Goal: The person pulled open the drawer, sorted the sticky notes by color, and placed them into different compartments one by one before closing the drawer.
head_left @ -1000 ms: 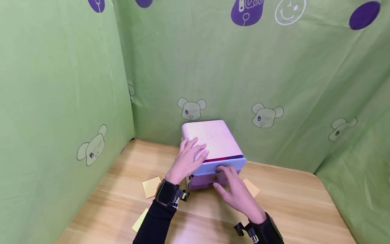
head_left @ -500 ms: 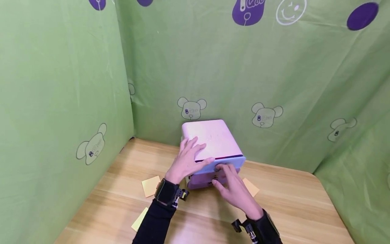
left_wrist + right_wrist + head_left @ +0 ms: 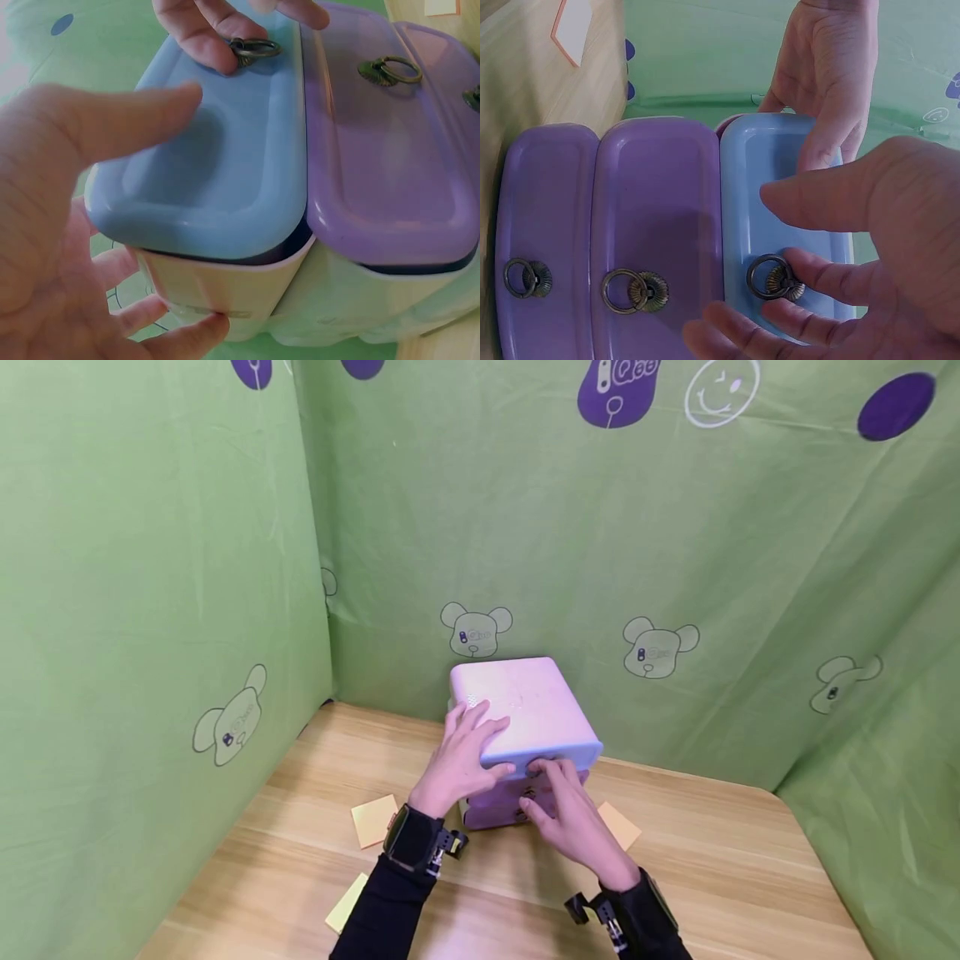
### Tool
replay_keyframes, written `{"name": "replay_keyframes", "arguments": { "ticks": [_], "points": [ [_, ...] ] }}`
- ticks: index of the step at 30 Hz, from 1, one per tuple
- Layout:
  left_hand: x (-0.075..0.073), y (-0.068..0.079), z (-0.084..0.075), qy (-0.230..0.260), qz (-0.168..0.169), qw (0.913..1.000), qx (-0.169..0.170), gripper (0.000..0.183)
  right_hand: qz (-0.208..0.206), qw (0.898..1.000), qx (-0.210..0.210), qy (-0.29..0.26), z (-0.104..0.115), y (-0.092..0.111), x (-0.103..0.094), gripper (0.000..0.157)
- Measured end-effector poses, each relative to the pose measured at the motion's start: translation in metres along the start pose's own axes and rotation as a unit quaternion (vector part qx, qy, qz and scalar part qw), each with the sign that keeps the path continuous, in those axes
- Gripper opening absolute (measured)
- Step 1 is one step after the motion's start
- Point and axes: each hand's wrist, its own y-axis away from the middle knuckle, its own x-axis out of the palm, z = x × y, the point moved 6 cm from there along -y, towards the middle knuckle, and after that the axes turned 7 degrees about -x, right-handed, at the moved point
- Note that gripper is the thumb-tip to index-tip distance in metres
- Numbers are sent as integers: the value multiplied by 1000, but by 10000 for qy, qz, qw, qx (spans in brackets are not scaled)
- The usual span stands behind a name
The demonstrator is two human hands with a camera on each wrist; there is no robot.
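Note:
A small drawer cabinet with a pale pink top stands on the table against the green cloth. Its upper drawer is light blue and sits nearly flush with the cabinet. My left hand rests spread over the cabinet's left side and top, the thumb reaching over the blue front. With bent fingertips my right hand touches the blue front at its bronze ring pull, thumb apart from the ring. Below are two purple drawers, a middle one and a bottom one, each with a ring pull.
Sticky-note pads lie on the wooden table: an orange one and a yellow one at the left, another orange one at the right. Green printed cloth encloses the back and sides.
The blue drawer has slid back into the cabinet, and the dark red gap behind its front has closed from view. My right hand has moved forward with it; the left thumb has come over the front.

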Motion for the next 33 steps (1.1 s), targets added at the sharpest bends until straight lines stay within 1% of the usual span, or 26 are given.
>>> {"name": "replay_keyframes", "arguments": {
  "ticks": [3, 9, 11, 14, 16, 18, 23, 27, 33],
  "points": [
    [-1, -1, -3, -8, -44, 10000, -60, 69, 0, 9999, 49, -111, -2, 1, 0, 51],
    [0, -2, -5, -37, -60, 9998, -190, 66, -77, 9995, 68, -294, -8, 10, 1, 63],
    [1, -2, -5, -50, -8, 9997, -226, 65, -152, 9991, 143, -363, -11, 14, 0, 61],
    [3, -2, -5, -48, 76, 9997, -246, 65, -231, 9986, 299, -366, -17, 20, 1, 49],
    [4, -2, -5, -37, 95, 9996, -249, 64, -181, 9987, 368, -300, -22, 23, 5, 42],
    [3, -2, -5, -45, 85, 9997, -229, 64, -23, 9991, 387, -150, -25, 27, 12, 41],
    [1, -1, -6, -37, 54, 9998, -195, 64, 385, 9984, 409, 107, -33, 34, 29, 56],
    [2, 0, -7, -57, 81, 9998, -170, 64, 451, 9979, 444, 145, -38, 38, 38, 61],
    [3, 1, -6, -113, 120, 9996, -240, 64, 409, 9983, 258, 324, -34, 38, 43, 57]
  ]
}}
